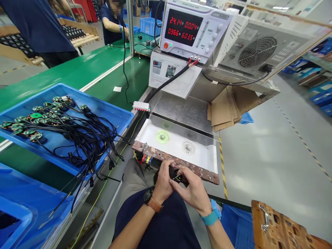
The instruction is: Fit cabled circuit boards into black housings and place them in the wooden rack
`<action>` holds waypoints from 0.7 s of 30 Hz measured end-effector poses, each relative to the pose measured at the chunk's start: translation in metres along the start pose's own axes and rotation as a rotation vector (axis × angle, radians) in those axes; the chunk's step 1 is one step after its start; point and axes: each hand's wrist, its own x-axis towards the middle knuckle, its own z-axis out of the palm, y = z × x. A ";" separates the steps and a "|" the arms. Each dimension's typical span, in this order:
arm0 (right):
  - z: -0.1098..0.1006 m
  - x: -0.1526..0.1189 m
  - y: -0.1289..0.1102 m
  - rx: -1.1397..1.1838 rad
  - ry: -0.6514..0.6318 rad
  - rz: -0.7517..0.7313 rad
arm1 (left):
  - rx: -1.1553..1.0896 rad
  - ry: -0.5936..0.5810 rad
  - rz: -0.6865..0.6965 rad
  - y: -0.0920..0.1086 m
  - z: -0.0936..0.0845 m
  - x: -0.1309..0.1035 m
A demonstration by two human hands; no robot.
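My left hand (164, 183) is closed around the side of a black round housing (176, 177) with thin coloured wires inside. My right hand (193, 190) grips the same housing from the other side, thumb and fingers at its open end. Both hands partly hide it. Just beyond them lies a brown board (178, 162) with rows of metal studs, along the front of a white panel (176, 147). On the panel are a pale green ring (162, 137) and a clear round piece (188, 148). Red, yellow and blue connectors (147, 159) sit at the board's left end.
At left, a blue tray (124, 116) holds several small motor-like parts (49, 116) with black cables (88, 138). A power supply (194, 29) with red digits stands above, beside a grilled unit (259, 48). Cardboard (224, 107) leans below it. Another person (112, 24) works behind.
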 end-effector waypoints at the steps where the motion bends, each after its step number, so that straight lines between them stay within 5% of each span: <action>1: 0.000 -0.001 0.000 -0.015 0.011 -0.015 | 0.000 0.004 -0.005 0.000 0.001 0.000; 9: 0.009 -0.001 0.006 0.015 0.060 0.061 | -0.037 -0.005 -0.024 -0.011 0.000 -0.001; 14: 0.009 0.017 0.014 0.076 0.197 0.287 | -0.164 0.077 -0.239 -0.019 0.008 -0.014; 21: 0.018 0.040 0.032 -0.114 0.274 0.271 | -0.204 -0.284 -0.229 -0.015 0.036 -0.020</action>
